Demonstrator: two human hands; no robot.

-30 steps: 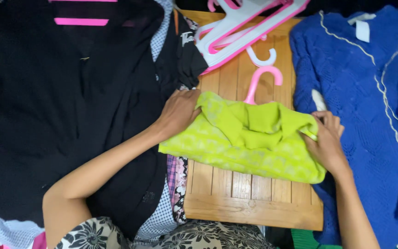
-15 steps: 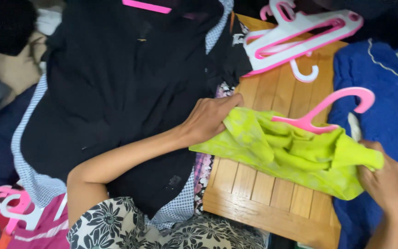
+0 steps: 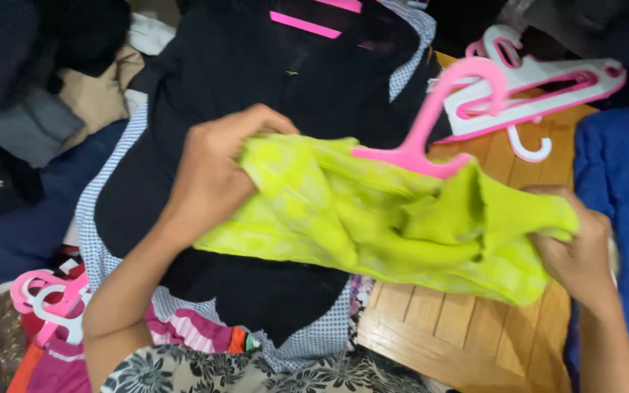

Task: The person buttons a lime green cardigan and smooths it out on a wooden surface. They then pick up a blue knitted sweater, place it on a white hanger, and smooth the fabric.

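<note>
Currently, the lime-green garment [image 3: 373, 225] hangs stretched between both hands above the wooden counter [image 3: 467, 327], with a pink hanger [image 3: 431, 124] seated in its upper edge. The left hand [image 3: 212, 175] is closed in a fist on the garment's left end; the right hand [image 3: 576, 251] pinches its right end. Risk: the hanger appears only partly seated and may slip out if the fabric tilts. Its hook may also snag the loose pink-and-white hangers [image 3: 540, 94] just beyond the garment.
</note>
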